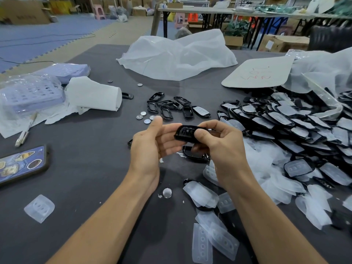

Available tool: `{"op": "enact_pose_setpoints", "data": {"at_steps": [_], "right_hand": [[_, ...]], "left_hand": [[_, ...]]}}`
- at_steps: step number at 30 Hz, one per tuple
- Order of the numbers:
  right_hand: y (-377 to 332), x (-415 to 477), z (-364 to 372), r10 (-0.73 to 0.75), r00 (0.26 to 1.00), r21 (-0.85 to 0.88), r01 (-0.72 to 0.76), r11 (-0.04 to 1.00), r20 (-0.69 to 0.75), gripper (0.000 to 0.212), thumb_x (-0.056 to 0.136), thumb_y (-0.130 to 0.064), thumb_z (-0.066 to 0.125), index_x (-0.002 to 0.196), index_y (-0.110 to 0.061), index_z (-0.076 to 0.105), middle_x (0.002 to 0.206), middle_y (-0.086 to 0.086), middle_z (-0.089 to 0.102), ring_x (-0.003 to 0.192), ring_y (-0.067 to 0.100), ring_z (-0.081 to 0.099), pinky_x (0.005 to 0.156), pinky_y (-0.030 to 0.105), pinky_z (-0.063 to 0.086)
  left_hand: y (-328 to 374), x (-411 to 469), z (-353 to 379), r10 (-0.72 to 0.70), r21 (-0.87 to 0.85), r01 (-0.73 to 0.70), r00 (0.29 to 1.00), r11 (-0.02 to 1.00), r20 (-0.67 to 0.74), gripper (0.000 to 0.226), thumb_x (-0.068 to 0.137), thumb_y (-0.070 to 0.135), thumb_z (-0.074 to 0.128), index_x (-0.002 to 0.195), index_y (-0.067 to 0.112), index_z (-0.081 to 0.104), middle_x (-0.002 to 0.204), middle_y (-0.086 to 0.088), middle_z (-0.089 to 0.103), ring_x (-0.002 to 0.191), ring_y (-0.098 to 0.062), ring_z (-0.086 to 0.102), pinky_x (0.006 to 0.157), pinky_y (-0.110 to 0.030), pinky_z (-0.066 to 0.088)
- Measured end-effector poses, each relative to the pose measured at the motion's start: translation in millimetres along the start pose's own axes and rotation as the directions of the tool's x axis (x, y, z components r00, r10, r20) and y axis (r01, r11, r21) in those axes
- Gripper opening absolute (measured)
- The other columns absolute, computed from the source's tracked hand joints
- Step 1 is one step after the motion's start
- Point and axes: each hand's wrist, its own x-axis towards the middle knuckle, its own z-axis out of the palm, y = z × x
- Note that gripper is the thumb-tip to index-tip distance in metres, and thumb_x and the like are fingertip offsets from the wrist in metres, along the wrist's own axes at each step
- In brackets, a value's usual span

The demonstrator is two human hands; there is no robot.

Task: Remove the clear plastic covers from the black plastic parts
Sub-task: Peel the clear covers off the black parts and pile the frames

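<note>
My right hand [219,141] pinches a black plastic part [185,133] above the table, thumb on its top face. My left hand [152,141] is beside it with fingers extended under the part's left end, thumb raised. Whether a clear cover remains on the held part I cannot tell. A large pile of black parts with clear covers [297,126] fills the right side. Several bare black frames [167,106] lie in a group beyond my hands. Loose clear covers [211,231] are scattered at the near right, and one clear cover [39,208] lies alone at the near left.
A phone [21,164] lies at the left edge, with a pen [22,138] above it. Coin cells [144,117] sit left of the bare frames, one coin cell [167,192] between my wrists. White plastic bags [177,56] and a wrapped purple basket [32,92] stand at the back.
</note>
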Motion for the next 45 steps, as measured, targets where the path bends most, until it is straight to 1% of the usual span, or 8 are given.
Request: {"op": "enact_pose_setpoints", "data": {"at_steps": [5, 9, 17, 30, 34, 37, 41, 45], "right_hand": [[0.5, 0.5, -0.5, -0.008, 1.000, 0.017, 0.008, 1.000, 0.007, 0.016, 0.087, 0.005, 0.071, 0.081, -0.010, 0.070, 0.064, 0.004, 0.070, 0.046, 0.018, 0.061, 0.048, 0.026, 0.053], [0.9, -0.5, -1.0, -0.032, 0.999, -0.003, 0.032, 0.999, -0.003, 0.015, 0.086, 0.004, 0.071, 0.079, -0.010, 0.071, 0.064, 0.002, 0.070, 0.045, 0.017, 0.061, 0.049, 0.026, 0.052], [-0.3, -4.1, 0.5, -0.113, 0.993, -0.061, 0.111, 0.992, -0.019, 0.018, 0.084, 0.001, 0.071, 0.075, -0.014, 0.074, 0.067, 0.005, 0.073, 0.052, 0.019, 0.068, 0.053, 0.028, 0.056], [0.6, -8.4, 6.8, -0.061, 0.998, -0.060, 0.063, 0.996, 0.027, 0.022, 0.091, 0.002, 0.070, 0.079, -0.016, 0.073, 0.067, 0.007, 0.074, 0.054, 0.022, 0.072, 0.056, 0.031, 0.062], [-0.5, -8.3, 10.1, 0.025, 0.999, 0.151, -0.017, 0.988, -0.048, 0.027, 0.093, 0.003, 0.067, 0.074, -0.016, 0.074, 0.068, 0.012, 0.074, 0.053, 0.024, 0.071, 0.053, 0.033, 0.060], [-0.1, -11.0, 12.8, 0.048, 0.996, 0.191, -0.032, 0.981, -0.075, 0.032, 0.092, 0.002, 0.069, 0.071, -0.020, 0.076, 0.070, 0.014, 0.074, 0.057, 0.032, 0.073, 0.055, 0.041, 0.062], [3.5, -15.1, 17.7, -0.057, 0.990, -0.102, 0.044, 0.994, -0.126, 0.018, 0.089, -0.007, 0.073, 0.075, -0.017, 0.071, 0.061, 0.007, 0.073, 0.056, 0.025, 0.074, 0.058, 0.041, 0.063], [4.7, -19.6, 21.1, -0.161, 0.985, -0.390, 0.123, 0.912, -0.065, 0.014, 0.091, -0.021, 0.072, 0.077, -0.022, 0.068, 0.054, -0.009, 0.070, 0.048, 0.007, 0.069, 0.053, 0.020, 0.055]], "left_hand": [[-1.5, 1.8, -2.6, -0.058, -0.060, 0.060, 0.998, 0.996, 0.039, 0.061, 0.108, 0.045, 0.038, 0.086, 0.011, 0.083, 0.095, -0.018, 0.080, 0.078, -0.025, 0.078, 0.064, -0.027, 0.061], [-0.3, 1.1, -1.4, -0.047, -0.017, 0.048, 0.998, 0.999, 0.039, 0.042, 0.098, 0.038, 0.055, 0.080, 0.014, 0.084, 0.091, -0.015, 0.080, 0.078, -0.025, 0.078, 0.064, -0.026, 0.060], [-5.7, 1.9, 1.0, 0.089, 0.144, -0.093, 0.995, 0.985, 0.033, 0.023, 0.091, -0.006, 0.068, 0.088, 0.013, 0.081, 0.078, -0.008, 0.080, 0.069, -0.016, 0.076, 0.060, -0.019, 0.057], [-14.8, 7.8, -3.6, 0.208, 0.274, -0.178, 0.974, 0.945, -0.085, 0.023, 0.085, -0.001, 0.078, 0.084, 0.022, 0.083, 0.076, -0.006, 0.080, 0.064, -0.018, 0.074, 0.066, -0.029, 0.060], [-14.6, 5.6, -0.3, 0.053, 0.038, -0.057, 0.993, 0.998, 0.108, 0.023, 0.092, -0.002, 0.067, 0.110, 0.007, 0.078, 0.095, -0.013, 0.080, 0.082, -0.021, 0.077, 0.076, -0.024, 0.061], [-16.4, 0.0, 7.3, 0.024, 0.037, -0.031, 0.985, 0.999, 0.171, 0.020, 0.096, -0.003, 0.062, 0.102, 0.004, 0.079, 0.088, -0.008, 0.080, 0.075, -0.014, 0.075, 0.068, -0.020, 0.059], [-19.3, -0.8, 11.1, -0.001, 0.022, -0.001, 0.996, 1.000, 0.085, 0.017, 0.098, 0.001, 0.060, 0.094, -0.005, 0.076, 0.068, -0.003, 0.070, 0.056, -0.010, 0.064, 0.059, -0.020, 0.056], [-20.6, -0.8, 10.8, -0.031, -0.003, 0.031, 0.999, 1.000, -0.026, 0.018, 0.098, 0.000, 0.059, 0.094, -0.017, 0.065, 0.074, -0.019, 0.063, 0.057, -0.022, 0.058, 0.048, -0.024, 0.052]]}}
